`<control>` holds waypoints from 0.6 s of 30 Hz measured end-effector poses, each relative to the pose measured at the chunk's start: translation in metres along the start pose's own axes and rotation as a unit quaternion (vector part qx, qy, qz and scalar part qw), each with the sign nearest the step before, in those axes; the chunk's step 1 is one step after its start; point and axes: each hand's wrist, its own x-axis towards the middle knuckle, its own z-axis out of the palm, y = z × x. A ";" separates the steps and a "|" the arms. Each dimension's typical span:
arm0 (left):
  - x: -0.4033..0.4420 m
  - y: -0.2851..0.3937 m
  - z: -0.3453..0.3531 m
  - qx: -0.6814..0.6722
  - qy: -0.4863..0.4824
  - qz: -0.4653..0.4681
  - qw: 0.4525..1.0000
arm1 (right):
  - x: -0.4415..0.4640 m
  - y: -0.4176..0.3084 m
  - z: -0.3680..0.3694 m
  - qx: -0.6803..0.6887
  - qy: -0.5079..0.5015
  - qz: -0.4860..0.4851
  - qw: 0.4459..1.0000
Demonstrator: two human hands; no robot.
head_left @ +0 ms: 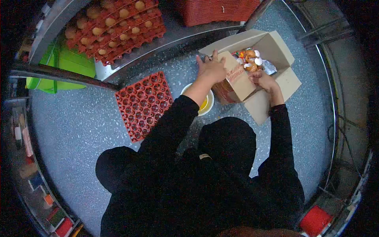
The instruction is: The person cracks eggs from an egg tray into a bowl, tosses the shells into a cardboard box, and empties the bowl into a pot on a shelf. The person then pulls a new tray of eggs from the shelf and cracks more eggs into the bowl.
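Note:
An open cardboard box (282, 49) stands on the floor with its flaps spread. Inside it lie several broken eggshells (252, 60) and some crumpled wrapping. My left hand (213, 71) has its fingers spread at the box's left flap, with nothing held. Over the front side of the box is my right hand (265, 80), its fingers curled together; what they hold, if anything, is too small to make out. Partly under my left forearm is a white bowl (211, 106) with yellow egg in it. A red egg tray (144, 104) without eggs lies left of the bowl.
Stacked red trays with brown eggs (118, 29) sit on a low shelf at the upper left, beside a green bin (75, 69). More stacked red trays (219, 12) stand at the top. A metal shelf leg (63, 73) crosses the left side.

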 end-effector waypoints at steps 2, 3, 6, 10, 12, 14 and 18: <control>-0.006 -0.006 -0.006 0.003 -0.004 0.017 1.000 | -0.010 -0.028 0.002 0.202 -0.030 0.138 0.969; -0.011 -0.007 -0.010 -0.010 -0.014 0.035 0.999 | -0.014 -0.043 0.001 0.202 -0.031 0.139 0.969; -0.005 -0.015 -0.010 0.002 -0.016 0.079 0.997 | -0.011 -0.054 -0.005 0.082 -0.149 0.172 0.970; 0.018 -0.042 0.015 0.032 0.070 0.196 0.978 | 0.022 0.005 -0.018 -0.122 -0.147 0.189 0.963; 0.010 -0.043 -0.002 -0.015 0.022 0.199 0.980 | 0.022 0.004 -0.016 -0.177 -0.142 0.153 0.962; 0.000 -0.038 -0.003 0.028 0.052 0.180 0.982 | 0.016 -0.004 -0.011 -0.177 -0.117 0.149 0.966; 0.009 -0.044 0.022 0.015 0.173 0.212 0.962 | -0.005 -0.040 0.000 -0.118 -0.066 0.071 0.988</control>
